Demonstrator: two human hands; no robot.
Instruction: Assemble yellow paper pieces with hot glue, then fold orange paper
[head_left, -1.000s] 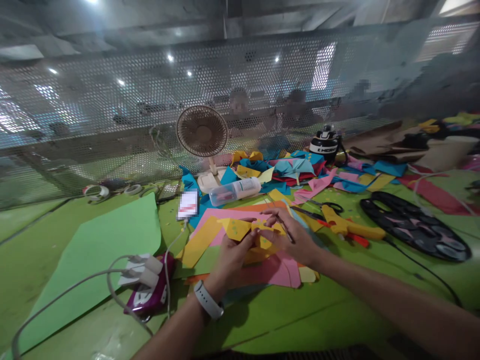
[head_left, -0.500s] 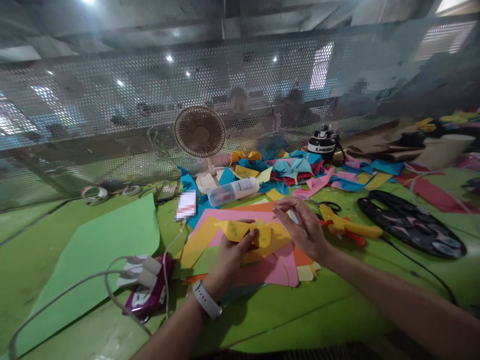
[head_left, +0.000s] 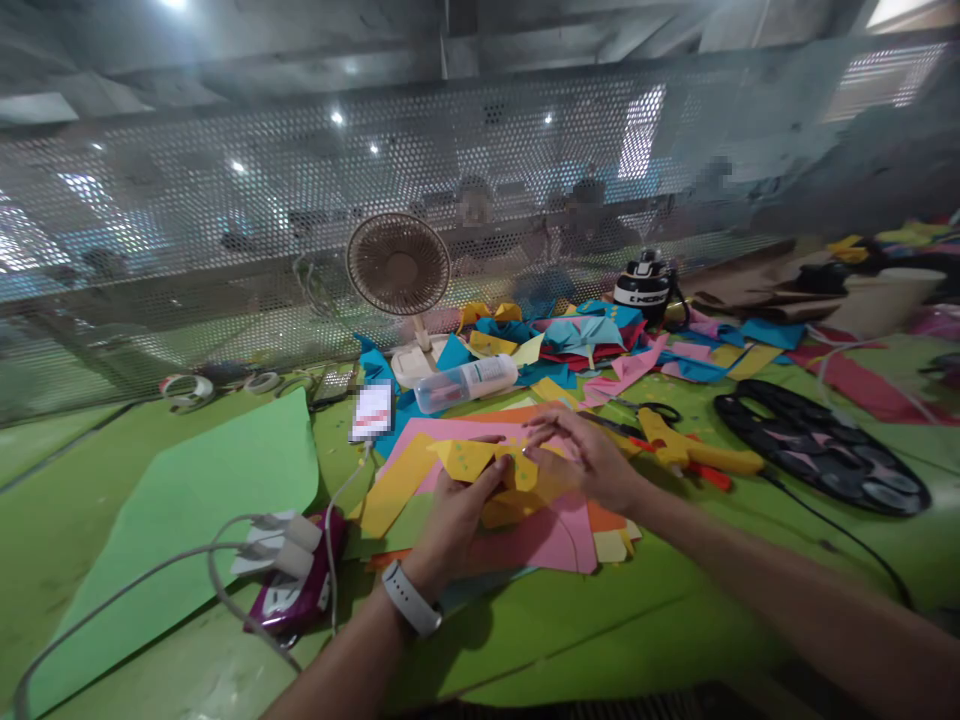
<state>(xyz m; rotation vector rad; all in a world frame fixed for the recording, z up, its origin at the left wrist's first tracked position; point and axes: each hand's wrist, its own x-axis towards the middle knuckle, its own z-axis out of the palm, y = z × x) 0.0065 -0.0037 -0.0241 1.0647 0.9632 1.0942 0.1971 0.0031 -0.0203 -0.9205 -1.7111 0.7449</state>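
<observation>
My left hand (head_left: 469,505), a white watch band on its wrist, is closed on a folded yellow paper piece (head_left: 463,460) dotted with green specks. Its thumb presses on the paper's middle. Close against the right end of that paper is my right hand (head_left: 589,455), fingers curled and thumb and fingertips near each other; what they pinch, if anything, is too small to make out. Under both hands lies a stack of coloured sheets, with a pink sheet (head_left: 551,540) and a yellow sheet (head_left: 397,490) showing.
Right of the stack lie a yellow glue gun (head_left: 701,452), scissors (head_left: 660,412) and a black palette-shaped tray (head_left: 821,450). Behind are a clear bottle (head_left: 469,383), a fan (head_left: 397,265) and paper scraps (head_left: 585,335). A purple power strip (head_left: 300,590) and green sheet (head_left: 202,510) are left.
My right hand has moved left and slightly down, from above the stack to the right end of the yellow paper. My left hand keeps its hold, almost unmoved.
</observation>
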